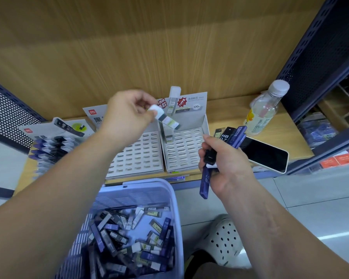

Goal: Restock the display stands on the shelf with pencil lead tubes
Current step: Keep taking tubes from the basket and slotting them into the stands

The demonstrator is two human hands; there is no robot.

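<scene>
My left hand (127, 115) pinches a white-capped lead tube (165, 117) by its cap, tilted above the right white display stand (184, 150). One tube (169, 137) stands in a slot near that stand's back left. A second white stand (138, 158) sits beside it, its slots bare. My right hand (224, 164) grips a bundle of dark blue and black lead tubes (220, 152) just right of the stands. A dark stand (52, 148) at the left holds rows of blue tubes. Below, a lilac basket (135, 190) holds several loose tubes.
A phone (266, 154) lies on the wooden shelf at the right, with a clear plastic bottle (266, 107) behind it. A perforated dark metal rack (318, 57) rises at the right, another panel at the left. A white perforated clog (224, 238) shows on the tiled floor.
</scene>
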